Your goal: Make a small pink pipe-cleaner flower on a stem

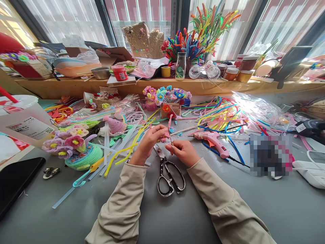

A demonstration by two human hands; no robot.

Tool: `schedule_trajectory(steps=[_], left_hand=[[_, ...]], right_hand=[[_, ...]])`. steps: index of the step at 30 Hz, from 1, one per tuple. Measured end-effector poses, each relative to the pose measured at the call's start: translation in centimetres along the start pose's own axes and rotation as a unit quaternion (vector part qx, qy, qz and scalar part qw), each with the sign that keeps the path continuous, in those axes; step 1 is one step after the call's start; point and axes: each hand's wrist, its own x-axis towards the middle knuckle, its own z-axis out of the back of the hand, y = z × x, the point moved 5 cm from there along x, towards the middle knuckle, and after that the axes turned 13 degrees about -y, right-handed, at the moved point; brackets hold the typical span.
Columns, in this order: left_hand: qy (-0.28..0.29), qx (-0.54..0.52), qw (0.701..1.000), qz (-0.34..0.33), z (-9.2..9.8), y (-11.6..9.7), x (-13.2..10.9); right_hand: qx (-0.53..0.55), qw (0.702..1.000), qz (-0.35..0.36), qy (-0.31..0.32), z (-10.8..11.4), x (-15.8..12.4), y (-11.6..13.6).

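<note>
My left hand (153, 139) pinches a short pink pipe cleaner (170, 123), which stands upright between the fingertips. My right hand (186, 152) is closed at its lower end, where a thin dark stretch shows between thumb and forefinger. How the fingers grip that end is partly hidden. Just below both hands, a pair of scissors (165, 181) with worn black handles lies on the grey table (172, 220). Behind the hands stands a small woven basket (165, 112) filled with fuzzy flowers (161, 95).
A pink glue gun (214, 141) lies right of my hands, near a heap of pipe cleaners (223, 117). Clear glue sticks (119, 159) and a green pot (86, 156) of fuzzy flowers are at left. A drink cup (27, 122) and a phone (19, 181) sit farther left.
</note>
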Motion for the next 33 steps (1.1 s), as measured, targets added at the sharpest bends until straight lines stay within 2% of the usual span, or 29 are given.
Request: schedule_trajectory(steps=[10, 16, 24, 33], left_hand=[[0.016, 0.012, 1.000, 0.009, -0.06, 0.07, -0.03], [0.027, -0.012, 0.999, 0.020, -0.07, 0.18, -0.11], [0.008, -0.020, 0.999, 0.029, 0.17, 0.33, -0.01], [0.014, -0.015, 0.998, 0.057, 0.09, 0.41, -0.10]], right_hand=[[0.005, 0.999, -0.013, 0.050, -0.35, -0.13, -0.13], [0.002, 1.000, -0.014, 0.024, -0.08, -0.11, 0.03], [-0.010, 1.000, -0.006, -0.010, 0.21, 0.00, 0.07], [-0.006, 1.000, -0.013, 0.014, 0.01, -0.16, 0.12]])
